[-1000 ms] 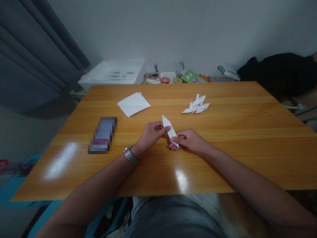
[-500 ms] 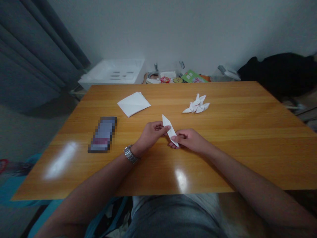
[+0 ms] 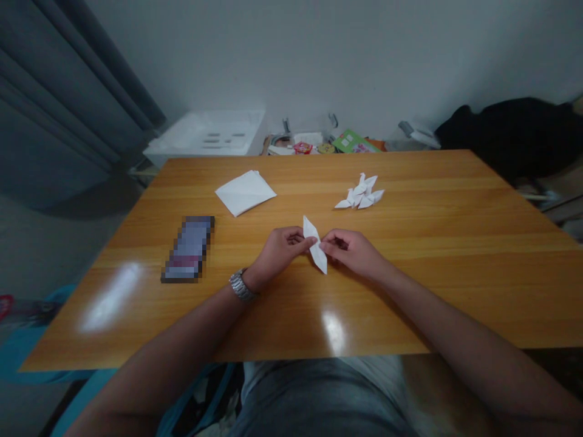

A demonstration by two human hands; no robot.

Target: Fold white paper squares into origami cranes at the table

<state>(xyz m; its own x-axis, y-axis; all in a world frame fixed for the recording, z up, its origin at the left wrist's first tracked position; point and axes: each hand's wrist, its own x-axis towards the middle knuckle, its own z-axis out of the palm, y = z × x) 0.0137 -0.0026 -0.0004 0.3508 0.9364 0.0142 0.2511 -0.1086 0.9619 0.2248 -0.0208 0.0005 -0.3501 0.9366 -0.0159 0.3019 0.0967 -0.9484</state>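
A narrow folded piece of white paper [image 3: 320, 261], pointed at both ends, is held above the middle of the table. My left hand [image 3: 288, 246] pinches it at the left edge, thumb on top. From the other side, my right hand [image 3: 348, 246] grips its right edge near the middle between thumb and forefinger. Beyond my right hand sit several small white origami birds [image 3: 362, 193], clustered together. A stack of white paper sheets [image 3: 246, 193] lies farther back on the left.
A phone [image 3: 189, 249], pixelated, lies on the wooden table [image 3: 455, 243] left of my left hand. Past the far edge are a white foam box [image 3: 173, 145], a green booklet [image 3: 353, 142] and assorted small items. Something black [image 3: 505, 136] stands at the back right.
My right hand has shifted up along the paper, from its near end to the middle of its right edge. The paper is turned slightly, and its near tip now shows uncovered.
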